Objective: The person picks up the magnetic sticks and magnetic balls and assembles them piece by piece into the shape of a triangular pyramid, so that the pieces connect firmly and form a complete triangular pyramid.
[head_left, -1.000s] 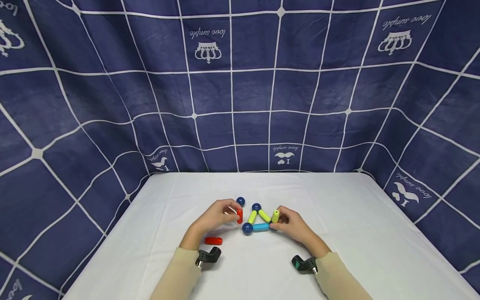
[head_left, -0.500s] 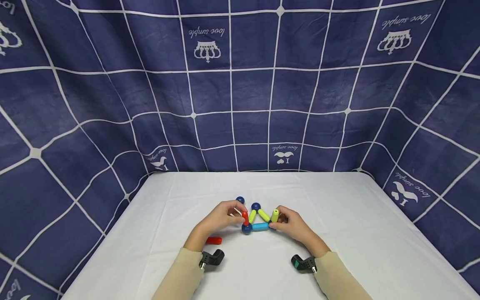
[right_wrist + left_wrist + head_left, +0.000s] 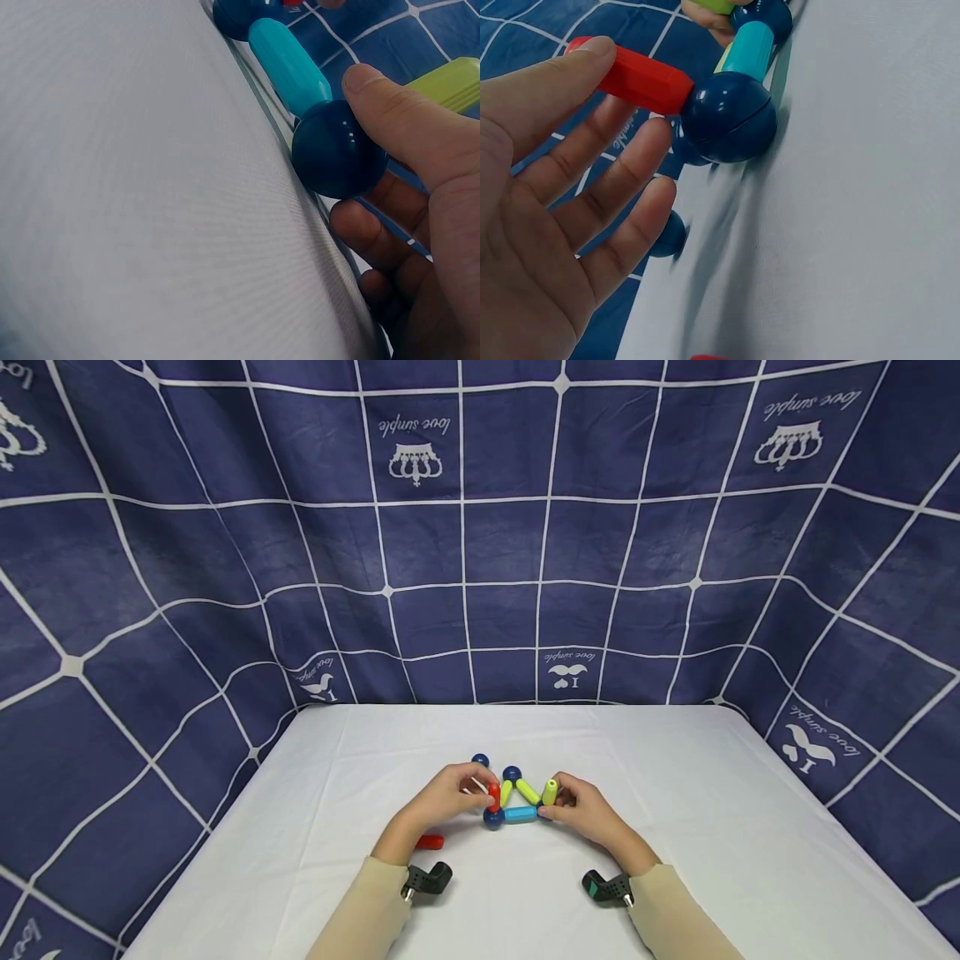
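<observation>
On the white table, a flat triangle has dark blue balls at its corners, a light blue rod [image 3: 521,814] along the near side and two yellow-green rods [image 3: 528,791] behind. My left hand [image 3: 450,795] pinches a red rod [image 3: 649,79] between thumb and fingertips; its lower end meets the left corner ball [image 3: 731,116]. At the other near corner, my right hand [image 3: 585,810] grips the ball [image 3: 337,150], thumb on one side and fingers behind. A yellow-green rod [image 3: 551,791] stands up from that ball, beside the thumb.
A loose dark blue ball [image 3: 480,761] lies behind the left hand. Under the left wrist lies another red rod [image 3: 431,842], partly covered by the arm. The far corner ball [image 3: 512,774] sits between the hands. A dark blue checked curtain [image 3: 502,543] surrounds the table [image 3: 645,743].
My left hand has moved right, bringing the red rod from beside the triangle onto the left corner ball, where it now stands nearly upright. The right hand has stayed at its corner.
</observation>
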`<action>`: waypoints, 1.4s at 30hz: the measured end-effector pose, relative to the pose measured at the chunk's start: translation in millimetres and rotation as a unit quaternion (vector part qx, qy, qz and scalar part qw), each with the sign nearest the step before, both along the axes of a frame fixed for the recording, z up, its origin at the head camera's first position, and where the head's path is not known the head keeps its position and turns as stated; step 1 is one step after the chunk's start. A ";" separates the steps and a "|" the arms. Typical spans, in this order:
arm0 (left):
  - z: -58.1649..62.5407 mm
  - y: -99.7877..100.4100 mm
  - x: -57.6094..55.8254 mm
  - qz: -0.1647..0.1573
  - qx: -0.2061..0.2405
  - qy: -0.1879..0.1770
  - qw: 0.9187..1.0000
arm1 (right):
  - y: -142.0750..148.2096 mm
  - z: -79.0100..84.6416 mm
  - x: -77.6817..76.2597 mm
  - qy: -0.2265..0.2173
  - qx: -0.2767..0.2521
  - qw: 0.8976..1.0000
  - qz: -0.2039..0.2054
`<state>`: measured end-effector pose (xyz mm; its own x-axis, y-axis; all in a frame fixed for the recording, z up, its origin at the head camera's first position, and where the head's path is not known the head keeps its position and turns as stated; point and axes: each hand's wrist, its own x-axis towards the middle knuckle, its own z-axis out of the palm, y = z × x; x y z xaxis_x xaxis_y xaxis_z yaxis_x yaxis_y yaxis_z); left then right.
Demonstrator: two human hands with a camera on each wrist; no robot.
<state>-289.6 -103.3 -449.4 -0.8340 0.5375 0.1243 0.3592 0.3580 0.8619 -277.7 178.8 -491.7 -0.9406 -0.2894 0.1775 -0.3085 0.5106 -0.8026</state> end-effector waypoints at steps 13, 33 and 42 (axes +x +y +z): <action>6.3 -32.9 0.0 -0.025 -0.076 -0.016 0.997 | -1.9 -0.1 0.1 0.002 0.003 1.000 0.000; 15.4 -67.9 7.7 -0.066 -0.185 -0.140 0.970 | 0.6 1.1 2.2 0.003 -0.001 1.000 0.008; 12.7 -65.7 8.8 -0.056 -0.203 -0.144 0.967 | 2.3 -0.5 -0.2 0.006 -0.001 1.000 0.014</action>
